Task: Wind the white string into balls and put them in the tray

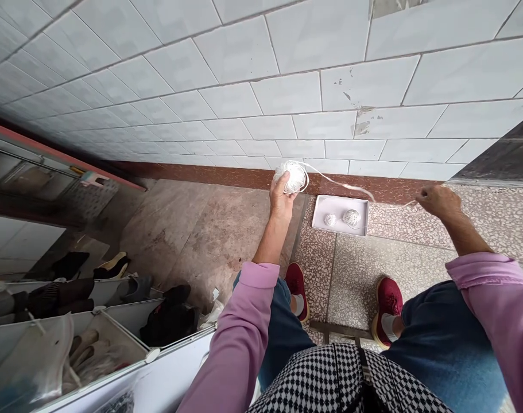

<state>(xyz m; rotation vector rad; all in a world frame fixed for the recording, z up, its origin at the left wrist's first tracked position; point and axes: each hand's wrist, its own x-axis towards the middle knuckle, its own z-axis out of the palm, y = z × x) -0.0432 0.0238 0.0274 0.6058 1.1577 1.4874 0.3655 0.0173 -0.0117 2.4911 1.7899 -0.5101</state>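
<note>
My left hand (pixel 282 198) is wrapped round a large ball of white yarn (pixel 293 176), held up in front of the wall's base. From the ball a loose strand of yarn (pixel 351 187) sags across to my right hand (pixel 440 201). That hand is closed, its fingers pinching the strand out at the right. On the floor between my hands lies a shallow white tray (pixel 340 202). It holds a small white yarn ball (pixel 330 219) and a somewhat larger grey-white one (pixel 351 218).
A white tiled wall (pixel 287 97) rises close ahead, with a brown skirting (pixel 227 175) along its foot. Left of me stands a shoe rack (pixel 127 330) with shoes and plastic bags. My red shoes (pixel 389 301) rest on the speckled floor (pixel 356 275).
</note>
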